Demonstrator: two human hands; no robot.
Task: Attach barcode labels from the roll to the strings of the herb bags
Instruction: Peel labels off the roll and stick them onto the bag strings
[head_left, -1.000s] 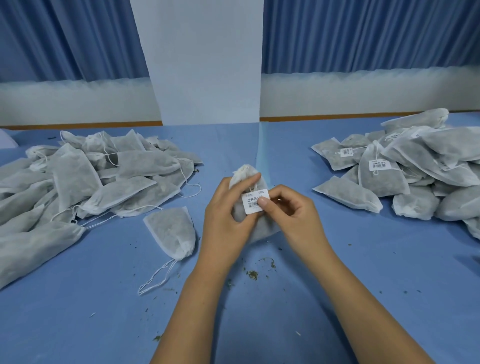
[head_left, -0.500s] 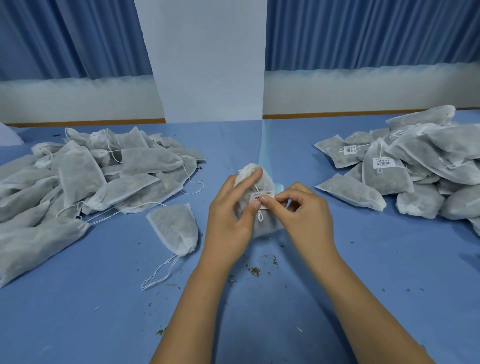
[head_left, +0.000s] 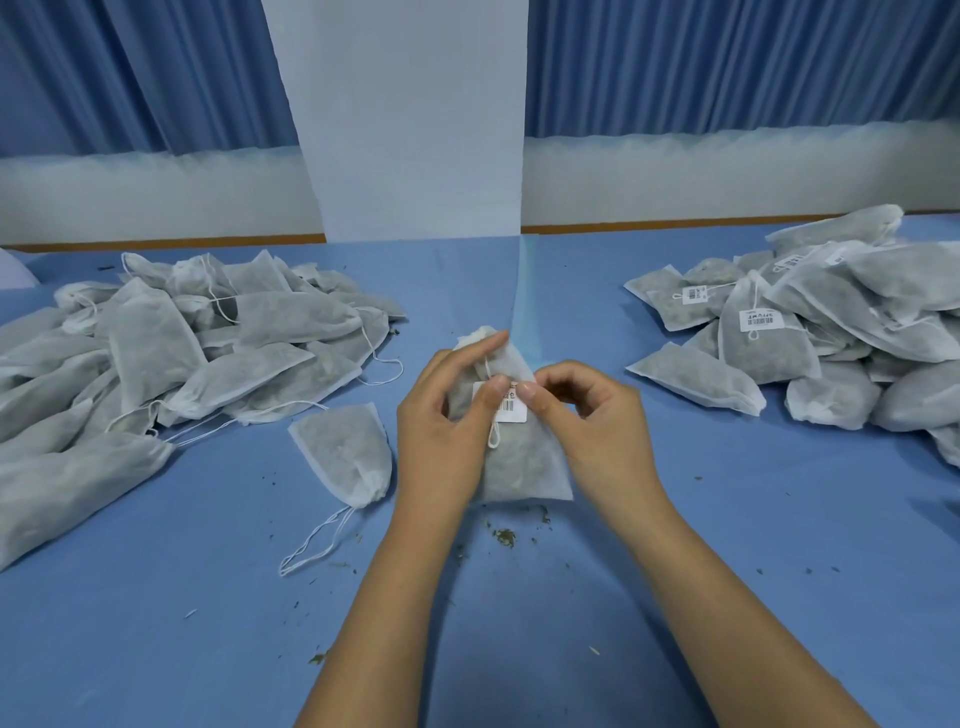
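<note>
Head-level view down onto a blue tabletop (head_left: 675, 545). Two bare forearms extend from 6 o'clock and meet at centre over one white mesh herb bag (head_left: 524, 462). Its bottom edge rests on the tabletop and its gathered neck points to 12 o'clock.

A small white barcode label (head_left: 511, 408) sits on the bag's upper half, over the string (head_left: 492, 439). A short loop of the string shows just below the label.

The left hand (head_left: 447, 415) holds the bag from its 9 o'clock side. The index finger stretches up along the neck and the thumb tip presses the label's top left corner. The other fingers are hidden, so can't tell how they lie.

The right hand (head_left: 597, 421) comes from 3 o'clock & pinches the label's top right corner w/ a fingertip. Its remaining fingers curl toward the palm. The two tips nearly touch across the label.

At 9 o'clock is a big left heap (head_left: 182, 353) of the same bags, strings trailing. One loose bag (head_left: 345, 452) lies apart from it, just beside the left hand at approx 8 o'clock, w/ its string looped on the tabletop. At 2–3 o'clock is a right heap (head_left: 810, 332), where several bags show barcode tags.

Dry herb crumbs (head_left: 504, 535) are scattered at 6 o'clock of the held bag, btwn the forearms. In the bg at 12 o'clock, a white panel (head_left: 410, 119) stands btwn blue curtains (head_left: 130, 78).
</note>
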